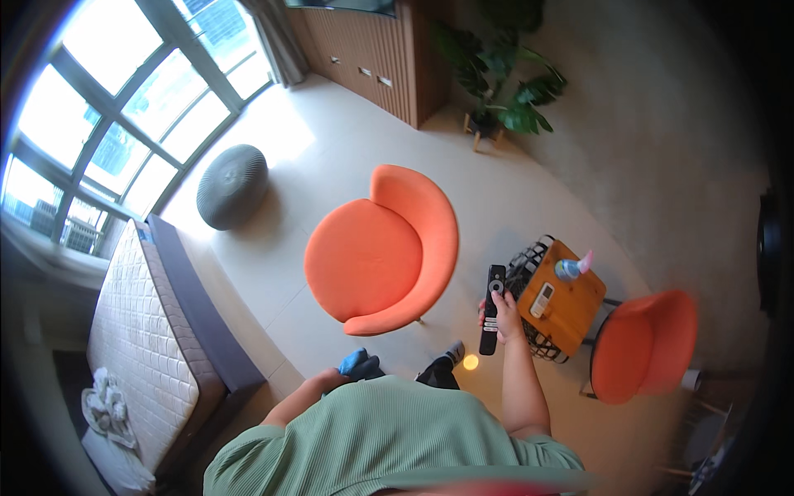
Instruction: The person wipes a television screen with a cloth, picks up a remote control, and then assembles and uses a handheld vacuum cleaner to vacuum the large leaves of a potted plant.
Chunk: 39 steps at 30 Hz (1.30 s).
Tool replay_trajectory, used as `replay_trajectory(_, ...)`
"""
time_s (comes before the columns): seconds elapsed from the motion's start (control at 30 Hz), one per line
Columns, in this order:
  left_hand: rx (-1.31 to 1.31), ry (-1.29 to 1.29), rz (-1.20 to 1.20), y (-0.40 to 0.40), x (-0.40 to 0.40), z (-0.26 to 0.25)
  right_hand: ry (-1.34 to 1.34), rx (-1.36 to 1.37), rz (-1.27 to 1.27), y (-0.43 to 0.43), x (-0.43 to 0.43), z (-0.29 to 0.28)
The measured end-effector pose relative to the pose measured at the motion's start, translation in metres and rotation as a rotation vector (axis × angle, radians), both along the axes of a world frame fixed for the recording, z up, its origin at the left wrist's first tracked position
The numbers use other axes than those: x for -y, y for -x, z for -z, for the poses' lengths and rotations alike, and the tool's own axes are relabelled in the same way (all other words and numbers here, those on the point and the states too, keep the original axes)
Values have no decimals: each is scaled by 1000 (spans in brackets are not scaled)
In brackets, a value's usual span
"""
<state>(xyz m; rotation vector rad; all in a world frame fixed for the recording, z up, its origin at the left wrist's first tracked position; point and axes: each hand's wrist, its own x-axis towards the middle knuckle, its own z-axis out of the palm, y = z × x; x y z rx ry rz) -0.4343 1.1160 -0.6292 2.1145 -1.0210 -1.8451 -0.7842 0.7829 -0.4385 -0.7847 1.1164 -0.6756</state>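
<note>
My right hand [508, 317] holds a black TV remote control [495, 291] upright, the thumb lying on its upper buttons just below the round pad. Low at my left side, my left hand [332, 378] grips a bunched blue cloth [352, 361]; its fingers are mostly hidden. Just right of the remote is a small wooden-topped table [567, 301] with a black lattice base [527, 263]. On the tabletop lie a white remote control [542, 300] and a blue bottle with a pink top [567, 270].
An orange armchair [372, 260] stands ahead of me, a second orange chair [645, 347] right of the table. Further off are a grey pouf [232, 186], a slatted wooden cabinet [372, 59] and a potted plant [484, 121]. At left, a mattress [146, 347] carries crumpled white fabric [108, 406].
</note>
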Motion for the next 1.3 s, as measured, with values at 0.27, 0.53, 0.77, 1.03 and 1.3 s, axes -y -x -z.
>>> replay_trajectory(0.27, 178, -143, -114, -118, -120, -17, -17, 696, -223, -209, -22, -134)
replay_trajectory(0.53, 161, -231, -204, -133, -195, -16, 143, 812, -455, -297, -28, -172)
replay_trajectory(0.77, 74, -139, -223, -111, -172, -3, 78, 836, -489, -323, -36, -172)
replay_trajectory(1.03, 119, -114, -241, -130, -155, -8, -95, 871, -520, -337, -38, -174)
replay_trajectory(1.3, 117, -111, -256, -127, -151, -3, -144, 824, -549, -336, -40, -171)
